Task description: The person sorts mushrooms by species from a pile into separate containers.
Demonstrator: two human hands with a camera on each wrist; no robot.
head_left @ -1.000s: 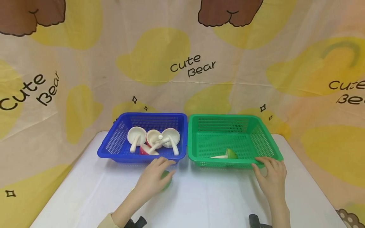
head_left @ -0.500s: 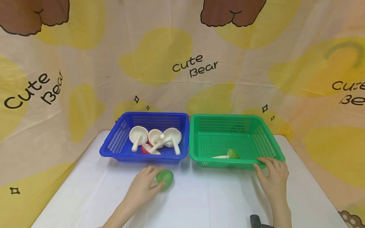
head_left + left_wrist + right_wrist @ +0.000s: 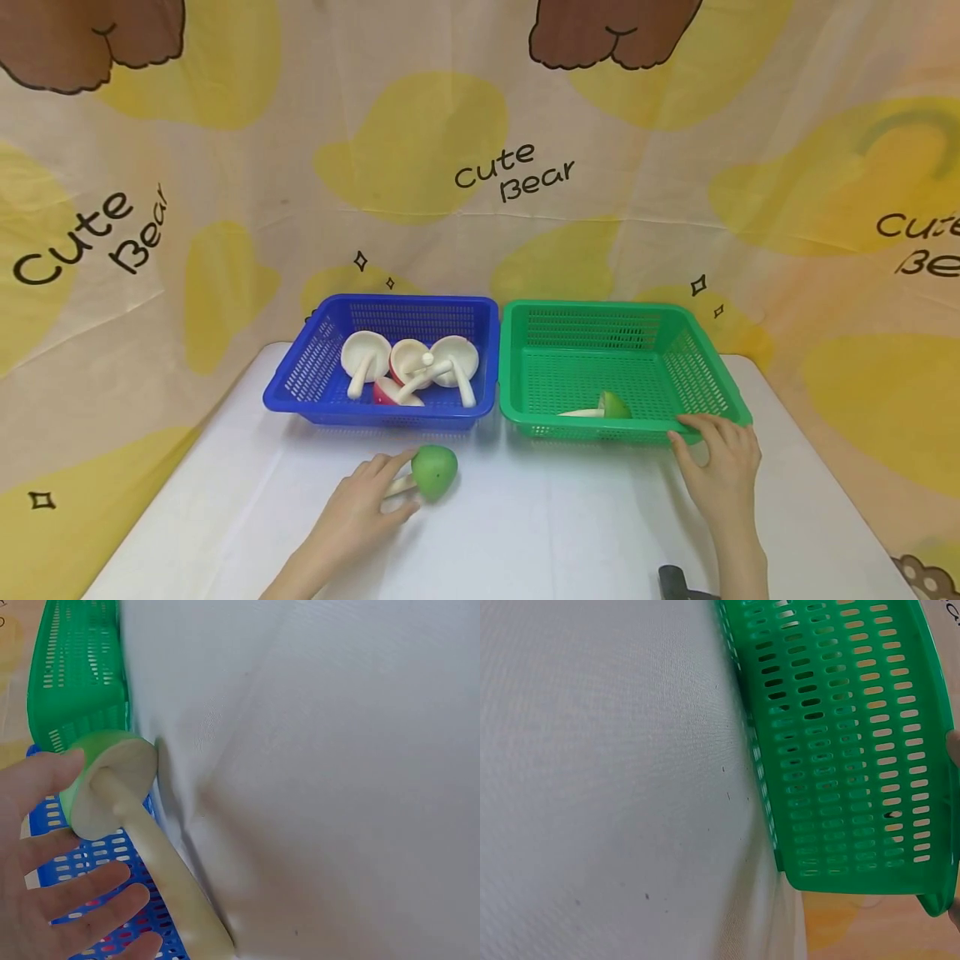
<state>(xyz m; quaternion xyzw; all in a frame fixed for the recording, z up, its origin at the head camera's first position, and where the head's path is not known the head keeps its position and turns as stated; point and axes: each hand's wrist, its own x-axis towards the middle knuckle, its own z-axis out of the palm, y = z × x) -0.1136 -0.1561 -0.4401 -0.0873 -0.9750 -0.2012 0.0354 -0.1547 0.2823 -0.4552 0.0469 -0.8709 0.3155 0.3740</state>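
A green-capped toy mushroom (image 3: pixel 433 471) with a cream stem lies on the white table (image 3: pixel 562 533), in front of the blue basket (image 3: pixel 412 301). My left hand (image 3: pixel 360 510) is beside it with fingers spread. The thumb touches the cap (image 3: pixel 105 754) in the left wrist view, and the stem (image 3: pixel 161 862) lies past the fingers. My right hand (image 3: pixel 716 458) grips the near right corner of the green basket (image 3: pixel 585 307), thumb below the rim. A second green mushroom (image 3: pixel 609 407) lies inside that basket.
The blue basket holds several white and red mushrooms (image 3: pixel 408 371). The two baskets stand side by side and touching at the table's far edge, against a bear-print backdrop. In the right wrist view the green basket's wall (image 3: pixel 840 750) meets the cloth.
My left hand has drawn back toward me, uncovering the green mushroom it lay over, which has shifted slightly. The right hand has stayed on the green basket.
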